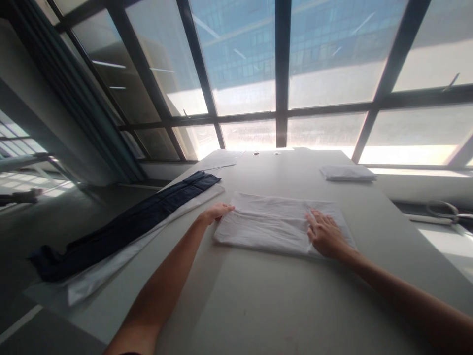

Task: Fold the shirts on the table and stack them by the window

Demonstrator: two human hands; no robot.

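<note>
Both hands rest open on a folded white cloth (273, 224) mid-table, gripping nothing: left hand (215, 213) at its nine o'clock edge, right hand (325, 234) flat at four o'clock. Its long axis runs nine-to-three.

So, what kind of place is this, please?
Probably an office or workroom used for folding clothes. A long pale table stands before large windows. Both hands rest on a folded white garment; another folded white piece and dark trousers lie nearby.

A dark navy garment (125, 224) lies left on the table (258, 305), a small folded white cloth (347, 173) far right
</note>
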